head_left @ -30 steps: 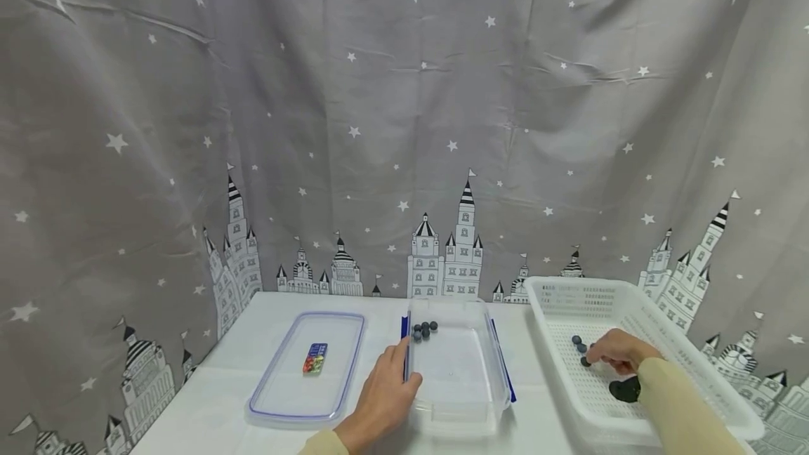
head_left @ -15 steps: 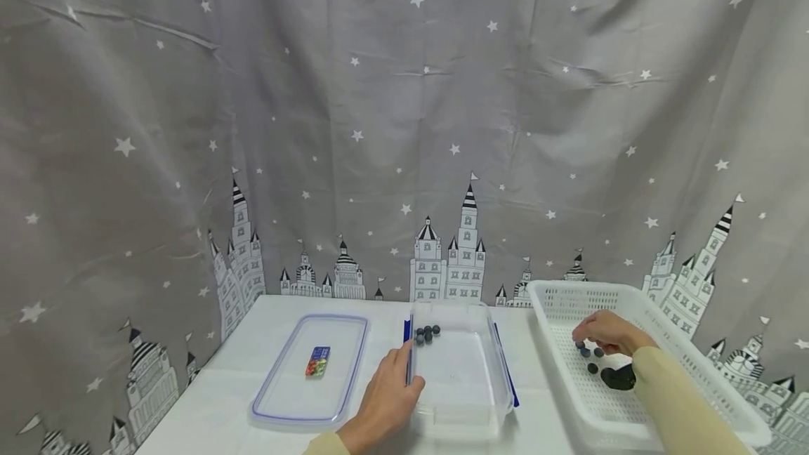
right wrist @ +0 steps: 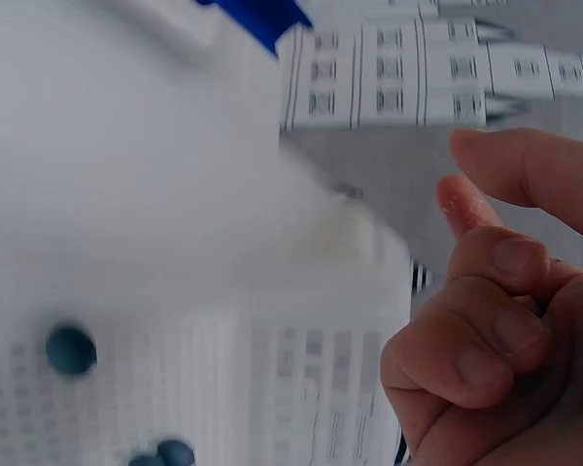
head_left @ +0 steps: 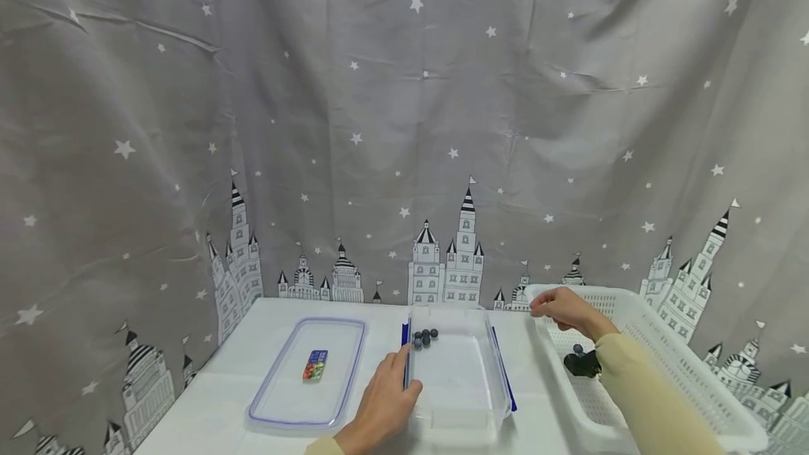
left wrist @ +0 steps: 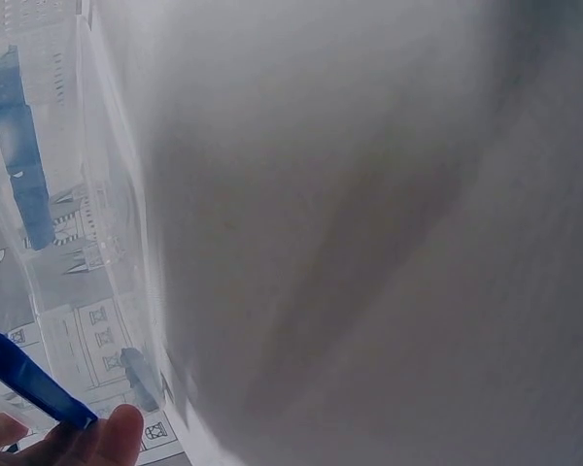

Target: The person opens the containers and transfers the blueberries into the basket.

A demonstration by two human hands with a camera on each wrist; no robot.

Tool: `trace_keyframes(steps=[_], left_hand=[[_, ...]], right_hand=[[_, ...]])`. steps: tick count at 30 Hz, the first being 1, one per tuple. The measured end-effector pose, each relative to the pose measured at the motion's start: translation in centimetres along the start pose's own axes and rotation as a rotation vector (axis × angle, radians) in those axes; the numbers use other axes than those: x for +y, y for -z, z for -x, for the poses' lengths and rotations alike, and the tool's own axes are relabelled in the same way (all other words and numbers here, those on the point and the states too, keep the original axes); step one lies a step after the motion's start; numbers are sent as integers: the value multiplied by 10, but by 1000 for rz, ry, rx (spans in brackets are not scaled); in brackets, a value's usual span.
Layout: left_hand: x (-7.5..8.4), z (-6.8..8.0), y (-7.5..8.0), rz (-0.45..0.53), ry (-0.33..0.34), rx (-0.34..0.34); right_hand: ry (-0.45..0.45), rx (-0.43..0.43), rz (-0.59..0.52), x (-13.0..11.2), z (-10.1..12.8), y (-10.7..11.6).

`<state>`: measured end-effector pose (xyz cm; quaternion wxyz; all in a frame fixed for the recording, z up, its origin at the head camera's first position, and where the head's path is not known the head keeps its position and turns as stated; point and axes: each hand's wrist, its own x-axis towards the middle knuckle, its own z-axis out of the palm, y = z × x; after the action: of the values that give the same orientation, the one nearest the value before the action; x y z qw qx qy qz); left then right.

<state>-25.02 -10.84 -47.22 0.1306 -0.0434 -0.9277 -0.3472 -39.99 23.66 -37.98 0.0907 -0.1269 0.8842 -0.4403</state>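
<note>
box of clear rectangular plastic with blue side latches (head_left: 458,378), on white-covered table (head_left: 202,406). small round dark-blue balls (head_left: 426,341) clustered inside box, far left corner. left hand (head_left: 385,392) at box's left wall, thumb spread from fingers, fingers fairly straight, fingertips by the blue latch in left wrist view. right of box: white perforated plastic basket (head_left: 632,300), more loose dark-blue balls (right wrist: 71,349) in it, three visible in right wrist view. right hand (head_left: 571,311) over basket's box-side rim, fingers curled, thumb and index tips close together; cannot tell if a ball is pinched. left of box: clear rectangular lid with blue rim (head_left: 281,399), multicoloured label on it (head_left: 314,366). behind box: grey star-and-castle curtain (head_left: 379,104).
</note>
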Motion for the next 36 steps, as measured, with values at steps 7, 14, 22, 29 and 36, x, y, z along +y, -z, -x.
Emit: trace_keyframes(steps=[7, 14, 22, 29, 36], left_hand=[[-2, -10, 0, 6, 16, -52], [-2, -9, 4, -3, -5, -17], [0, -4, 2, -3, -17, -10], [1, -4, 1, -7, -13, -13], [-1, -5, 0, -9, 2, -19]], right_hand=[[36, 11, 0, -20, -18, -28], [52, -11, -30, -42, -29, -52], [22, -41, -76, -49, -34, -84], [6, -76, -122, -56, -43, -108], [-23, -100, -163, -62, -47, -127]])
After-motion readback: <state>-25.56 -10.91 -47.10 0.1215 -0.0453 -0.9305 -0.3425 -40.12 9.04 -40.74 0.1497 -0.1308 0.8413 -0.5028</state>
